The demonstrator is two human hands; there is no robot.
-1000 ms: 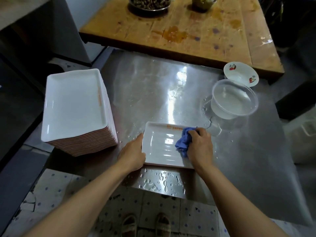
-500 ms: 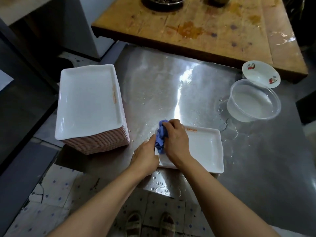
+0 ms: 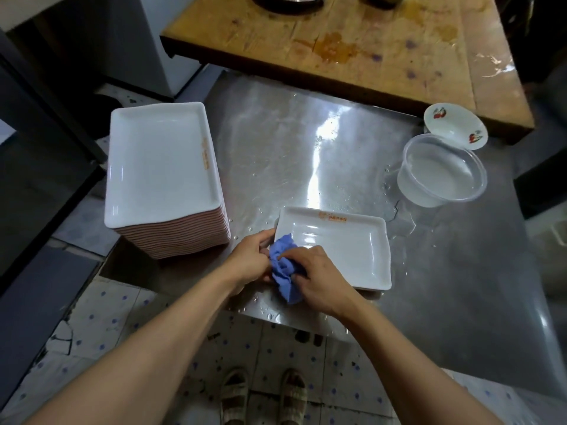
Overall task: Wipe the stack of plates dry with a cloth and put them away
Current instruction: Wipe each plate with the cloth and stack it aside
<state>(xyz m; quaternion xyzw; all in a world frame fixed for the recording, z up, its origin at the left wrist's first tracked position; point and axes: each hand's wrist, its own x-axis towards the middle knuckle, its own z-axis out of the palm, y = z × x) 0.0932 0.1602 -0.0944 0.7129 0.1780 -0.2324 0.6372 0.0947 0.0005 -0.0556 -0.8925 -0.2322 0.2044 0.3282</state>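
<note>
— Where is the plate being wiped?

— A single white rectangular plate (image 3: 337, 250) lies flat on the wet steel worktop (image 3: 306, 154), near its front edge. Orange lettering runs along the plate's far rim.

— And the hands?

— The right hand (image 3: 319, 280) has its fingers curled round a crumpled blue cloth (image 3: 283, 269), pressing it on the plate's near-left corner. The left hand (image 3: 248, 262) grips the plate's left edge with bent fingers, just beside the cloth and touching it.

— Where is the stack?

— The stack of plates (image 3: 162, 176), white on top with reddish edges down its side, stands on the worktop's left side, apart from the single plate.

— Anything else on the worktop?

— A clear plastic tub (image 3: 441, 171) with water in it sits to the right, and a small white dish (image 3: 454, 125) with red fruit prints leans just behind it. Water drops dot the steel. A stained wooden table (image 3: 352, 47) stands beyond the worktop.
</note>
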